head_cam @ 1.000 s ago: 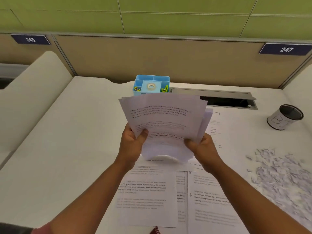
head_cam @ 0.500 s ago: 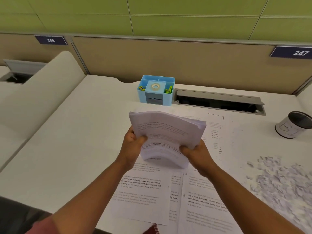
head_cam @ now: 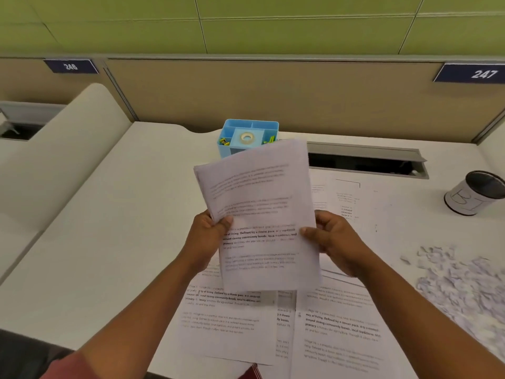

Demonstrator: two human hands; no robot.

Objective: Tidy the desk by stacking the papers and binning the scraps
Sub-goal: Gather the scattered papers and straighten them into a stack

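A sheaf of printed papers (head_cam: 259,203) is held up above the middle of the white desk (head_cam: 103,228). My left hand (head_cam: 207,236) grips its left edge, thumb on the top sheet. My right hand (head_cam: 332,239) grips the right edge, thumb on the front. More printed sheets (head_cam: 338,332) lie flat on the desk under and in front of my hands. A heap of torn paper scraps (head_cam: 464,285) covers the desk at the right. A small black bin with a white wrap (head_cam: 472,198) stands at the far right.
A blue desk organiser (head_cam: 246,135) with a tape roll and clips stands at the back, partly hidden by the sheaf. An open cable hatch (head_cam: 366,160) lies behind the papers. A beige partition closes the back; a white divider rises at the left.
The sheaf has gone from bowed and low to upright and straighter, raised toward the organiser. Both hands still hold its side edges.
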